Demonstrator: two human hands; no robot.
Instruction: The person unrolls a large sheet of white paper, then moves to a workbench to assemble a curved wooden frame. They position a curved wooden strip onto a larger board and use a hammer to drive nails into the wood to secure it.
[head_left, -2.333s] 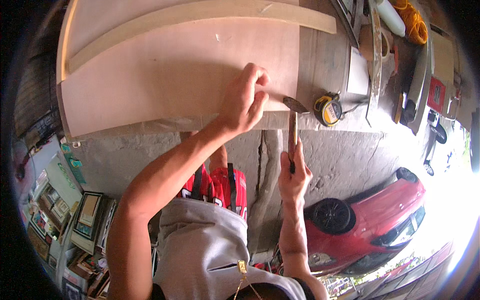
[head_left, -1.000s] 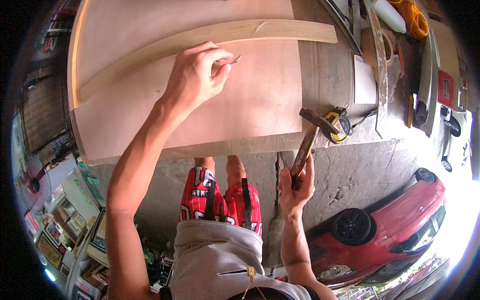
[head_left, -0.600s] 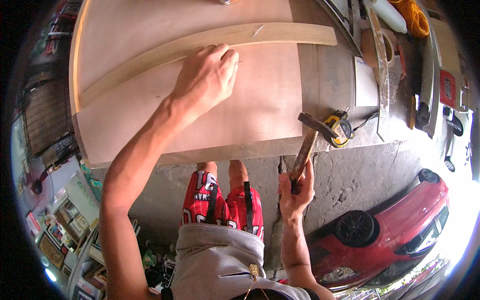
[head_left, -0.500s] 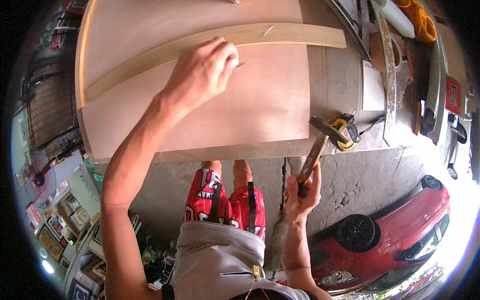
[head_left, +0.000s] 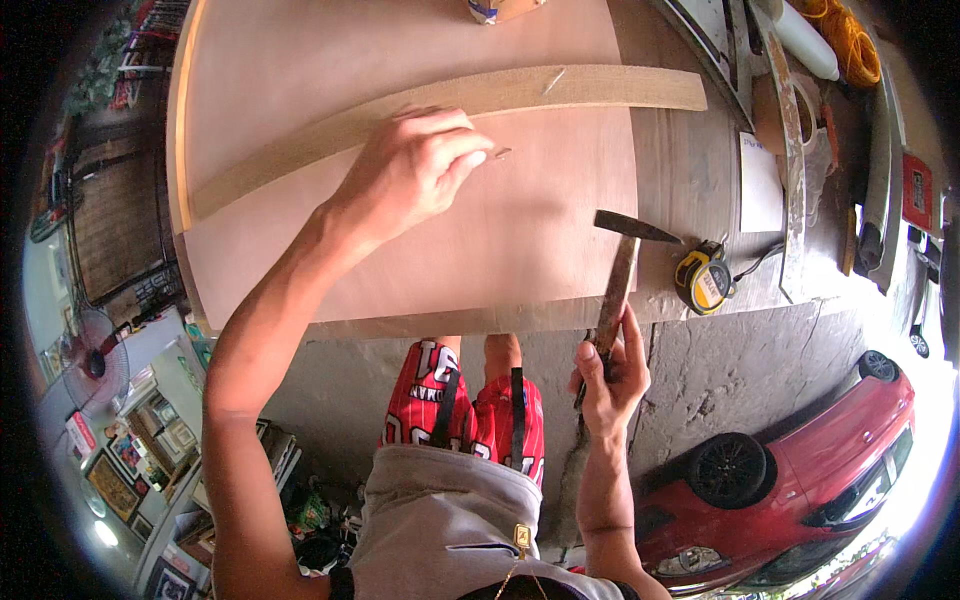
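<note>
My right hand [head_left: 612, 385] grips a hammer [head_left: 616, 290] by its worn handle, its dark head raised near the right edge of a pale plywood sheet [head_left: 400, 260]. My left hand [head_left: 415, 170] is closed in a pinch above the sheet, just on the near side of a long wooden strip [head_left: 610, 88]. What those fingers hold, if anything, I cannot make out. Close to the fingertips shows a small dark sliver [head_left: 503, 153]; whether it is held or lies on the sheet is unclear. A small pale mark or piece [head_left: 553, 80] shows on the strip.
A yellow and black tape measure [head_left: 703, 280] lies right of the hammer. Beyond it are a white sheet [head_left: 760, 183], metal lengths [head_left: 788, 190] and an orange cord coil [head_left: 850, 50]. A paper-wrapped item [head_left: 500, 8] sits at the far edge. A red car [head_left: 800, 460] stands at right.
The hammer has swung more upright, its head now apart from the tape measure. My left hand has come slightly nearer, still pinched. The whole view has shifted a little.
</note>
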